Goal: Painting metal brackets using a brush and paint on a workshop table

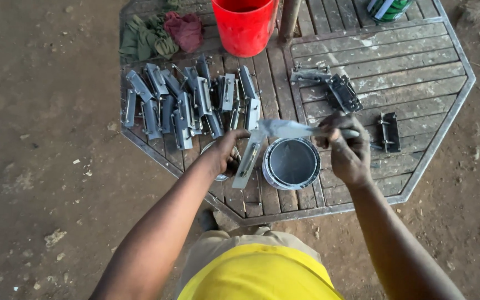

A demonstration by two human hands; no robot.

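My left hand grips the lower end of a long grey-painted metal bracket that leans on the wooden table. My right hand holds a paintbrush by its handle, with the grey bristles pointing left over the top end of the bracket. An open can of grey paint stands on the table between my two hands, just right of the bracket.
Several grey-painted brackets lie in a pile at the table's left. Dark unpainted metal pieces lie at the right. A red bucket and crumpled rags sit at the far edge. The octagonal slatted table stands on dirt ground.
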